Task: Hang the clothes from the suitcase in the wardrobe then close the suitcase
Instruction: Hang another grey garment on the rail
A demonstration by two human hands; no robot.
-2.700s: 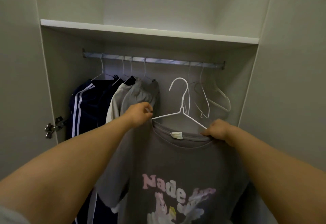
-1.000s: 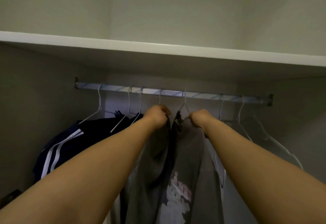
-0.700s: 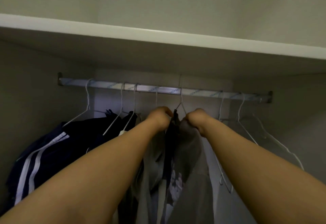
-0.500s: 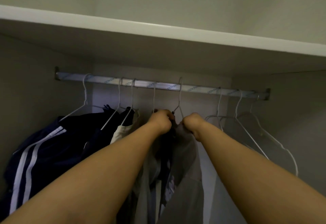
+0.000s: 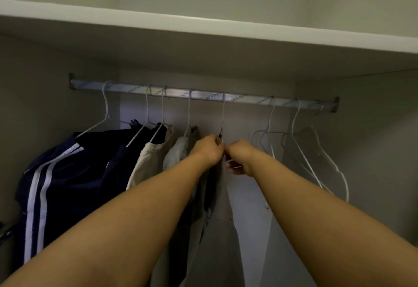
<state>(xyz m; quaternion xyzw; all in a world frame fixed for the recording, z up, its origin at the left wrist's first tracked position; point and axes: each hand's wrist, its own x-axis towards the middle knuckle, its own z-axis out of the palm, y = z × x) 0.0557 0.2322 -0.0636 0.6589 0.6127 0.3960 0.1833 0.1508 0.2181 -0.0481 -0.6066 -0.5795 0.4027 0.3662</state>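
Two hands, left [image 5: 209, 148], right [image 5: 241, 155], on wire hanger [image 5: 222, 117]

At the far left hangs a navy jacket [image 5: 63, 173] with two white stripes down its sleeve. Right of it come a cream garment [image 5: 149, 164] and a pale grey one [image 5: 178, 153]. The T-shirt [image 5: 217, 246] in the middle is grey. The hangers [image 5: 146, 108] are white, the rail [image 5: 203, 94] is silvery with blue lettering, and the shelf [image 5: 203, 24] is white.

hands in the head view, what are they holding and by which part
The left hand and right hand both pinch the grey t-shirt at its top, either side of the neck of its white wire hanger, hooked over the metal rail.
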